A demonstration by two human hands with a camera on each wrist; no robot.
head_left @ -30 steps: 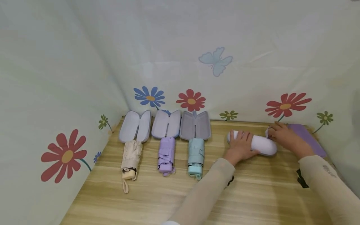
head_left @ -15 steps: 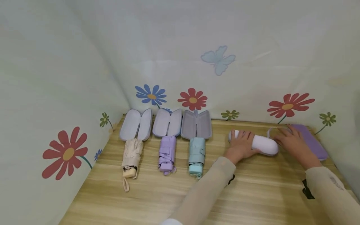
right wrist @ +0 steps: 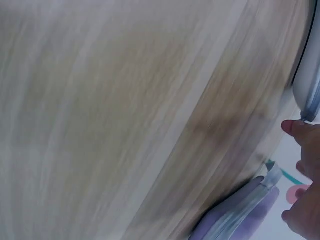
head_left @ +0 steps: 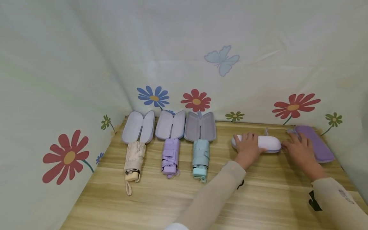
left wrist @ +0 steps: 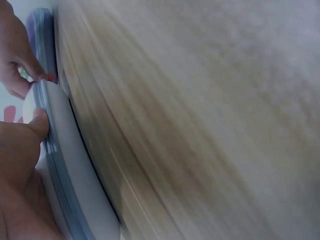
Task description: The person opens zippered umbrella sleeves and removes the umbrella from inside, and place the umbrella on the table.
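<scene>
A closed white zip case [head_left: 269,143] with a grey zipper lies on the table, right of centre. My left hand [head_left: 248,147] grips it from above at its left half; in the left wrist view the thumb [left wrist: 40,124] presses on its side by the zipper [left wrist: 56,165]. At the case's right end my right hand [head_left: 300,153] pinches the zipper end between thumb and finger, as the left wrist view shows. The pull itself is hidden by the fingertips [right wrist: 292,127]. A wrist strap loop [head_left: 266,131] sticks up behind the white case.
A closed purple case [head_left: 314,143] lies right of my right hand. Open cases stand at the back left: a pale one [head_left: 133,127], a middle one [head_left: 164,126] and a grey one [head_left: 192,127]. Before them lie folded umbrellas: beige [head_left: 135,156], purple [head_left: 170,156] and teal [head_left: 201,155].
My right hand has come away from the strap loop behind the case and down to the case's right end. The white case has turned to lie more level, still under my left hand.
</scene>
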